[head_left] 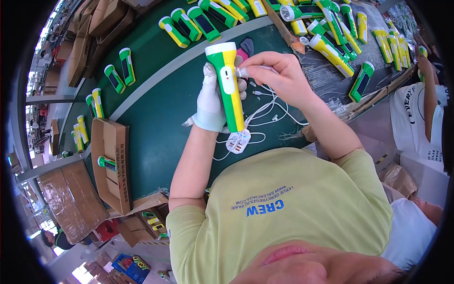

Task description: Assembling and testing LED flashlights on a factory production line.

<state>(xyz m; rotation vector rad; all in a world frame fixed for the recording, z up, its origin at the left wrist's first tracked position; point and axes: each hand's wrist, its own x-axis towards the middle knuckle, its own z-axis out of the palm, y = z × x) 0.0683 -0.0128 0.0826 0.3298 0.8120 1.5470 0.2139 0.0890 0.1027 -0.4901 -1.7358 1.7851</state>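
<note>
A green and yellow flashlight (231, 106) with a white head stands upright in front of me, its side panel with a small port turned up. My left hand (209, 97), in a white glove, is wrapped round it from the left, with gloved fingertips showing at its right side. My bare right hand (283, 75) pinches a white cable plug (243, 72) close against the flashlight's right edge; whether it is in a socket I cannot tell. White cables (274, 103) lie tangled below my right hand. Beneath the flashlight's tail rests a white multi-port USB charger (238, 142).
More flashlights (331, 52) are piled on the right, and others (203, 23) stand beyond the metal rail (156, 78). At left an open cardboard box (124, 165) holds one flashlight. A dark cloth-like item (246, 46) lies behind my hands. Another person's arm (429, 94) shows far right.
</note>
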